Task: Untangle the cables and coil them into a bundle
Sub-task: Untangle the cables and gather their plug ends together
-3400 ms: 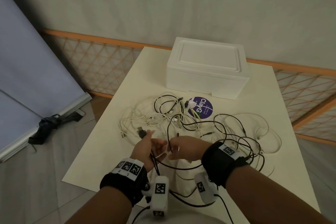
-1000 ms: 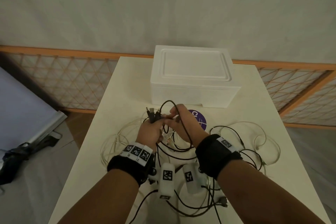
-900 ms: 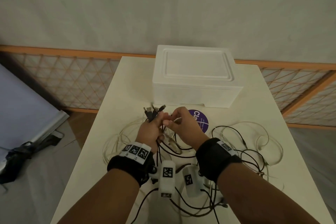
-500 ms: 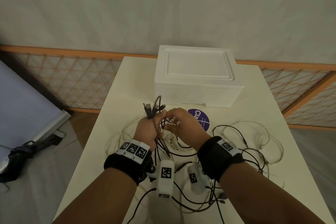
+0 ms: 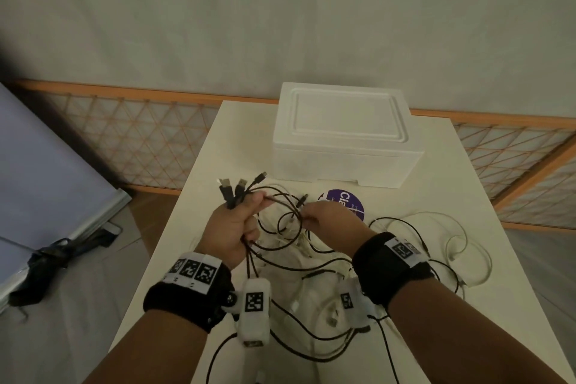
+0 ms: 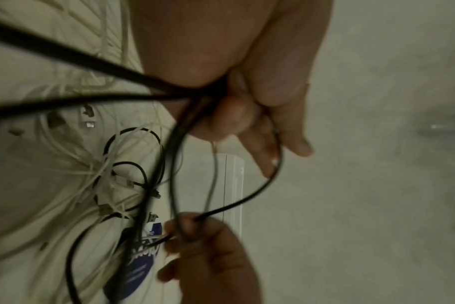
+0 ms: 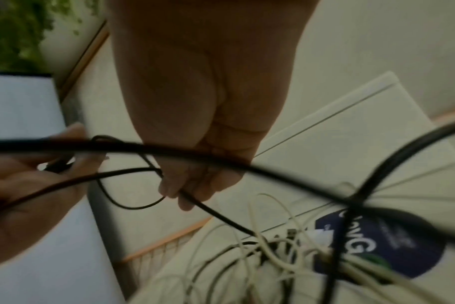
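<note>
My left hand [image 5: 238, 221] is raised over the table and grips a bunch of black cables [image 5: 280, 246]; three plug ends [image 5: 238, 187] stick up out of the fist. My right hand [image 5: 324, 218] pinches one black cable [image 7: 216, 216] near its small plug [image 5: 303, 199], a short way right of the left hand. Thin black loops hang between the two hands [image 6: 247, 197]. Beneath them a tangle of white cables [image 5: 314, 259] lies on the table, mixed with more black cable [image 5: 414, 237] on the right.
A white foam box [image 5: 346, 137] with its lid on stands at the far end of the cream table [image 5: 199, 184]. A round purple sticker [image 5: 349, 203] lies in front of it. A wooden lattice fence [image 5: 131, 137] runs behind; the floor drops off at the left.
The hands have moved apart: the right has drawn one black cable end out to the right, while the left still grips the plug bunch. The loop between them has opened wider.
</note>
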Demonstrator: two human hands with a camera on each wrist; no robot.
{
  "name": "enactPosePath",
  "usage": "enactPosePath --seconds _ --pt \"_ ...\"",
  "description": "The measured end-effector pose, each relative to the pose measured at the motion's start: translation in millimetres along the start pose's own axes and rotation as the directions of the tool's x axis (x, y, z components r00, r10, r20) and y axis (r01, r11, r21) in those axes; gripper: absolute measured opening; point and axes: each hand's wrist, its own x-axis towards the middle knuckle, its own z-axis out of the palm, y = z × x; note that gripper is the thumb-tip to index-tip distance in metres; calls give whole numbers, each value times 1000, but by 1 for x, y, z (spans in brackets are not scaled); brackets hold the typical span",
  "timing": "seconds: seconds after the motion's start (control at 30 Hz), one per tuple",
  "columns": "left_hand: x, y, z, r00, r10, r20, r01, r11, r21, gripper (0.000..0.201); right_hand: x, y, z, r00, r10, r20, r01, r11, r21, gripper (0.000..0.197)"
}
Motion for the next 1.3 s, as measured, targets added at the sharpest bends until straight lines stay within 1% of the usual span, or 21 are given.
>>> enactPosePath --seconds 0.07,0.1,0.17,0.3,0.4,0.5,0.57,0.63,0.7,0.77,0.8,0.87,0.9,0.97,1.03,1.07,1.13,1.2,1.23,1.27,1.3 --pt "-6 -5 7 994 48 101 -58 994 96 19 1 -10 -7 992 50 -118 -15 960 280 9" --pt "-7 -9 11 992 61 107 -80 980 181 22 3 -16 -13 987 75 -145 -9 913 408 11" --pt "-6 -14 19 993 94 74 -112 947 300 28 4 -29 -28 978 81 -194 32 853 520 22" --pt "5 -11 29 982 190 9 -181 920 349 20 0 -39 -44 974 67 -214 104 711 695 32" --pt "8 -2 39 976 204 75 -216 889 403 22 -2 -35 -41 962 47 -269 137 768 626 28" --pt "8 1 47 965 204 166 -258 850 459 38 -3 -32 -36 924 120 -363 176 709 683 26" --pt "11 -3 45 958 198 208 -278 816 506 38 -4 -32 -36 906 125 -404 197 720 665 20" --pt "13 -7 44 956 229 185 -294 794 532 29 -6 -33 -38 897 65 -437 219 794 567 14" --pt "11 -6 46 946 303 114 -318 804 502 18 -3 -27 -35 892 81 -445 185 832 522 21" --pt "11 -4 47 929 364 64 -356 834 421 18 3 -18 -28 921 66 -384 99 914 395 22" --pt "11 -2 47 925 376 51 -365 847 386 18 5 -14 -21 955 14 -297 73 957 280 20" --pt "13 -1 47 927 373 36 -362 866 346 19 9 -9 -7 991 -61 -122 73 993 94 14" --pt "12 0 49 928 369 44 -361 866 345 20 10 -9 -4 994 -47 -103 55 996 77 13" --pt "10 -1 47 927 371 57 -366 860 355 21 10 -10 -6 980 4 -201 27 988 155 15" --pt "12 -7 43 939 338 57 -333 863 379 18 9 -15 -16 946 44 -322 40 967 250 13" --pt "14 -13 39 952 304 44 -293 858 421 21 8 -19 -22 935 62 -348 50 951 304 11" --pt "19 -22 33 974 227 -16 -193 863 467 19 5 -28 -33 919 83 -385 106 890 444 21" --pt "23 -30 31 996 85 -25 -71 937 342 16 2 -37 -40 911 85 -403 172 810 561 33" --pt "24 -35 30 999 42 -12 -36 943 330 18 2 -38 -41 906 83 -415 199 781 591 36" --pt "27 -37 30 998 63 1 -58 909 412 16 0 -42 -44 897 80 -434 227 759 610 36" --pt "30 -39 30 994 111 14 -100 822 560 13 -2 -45 -46 887 90 -453 256 721 644 37"
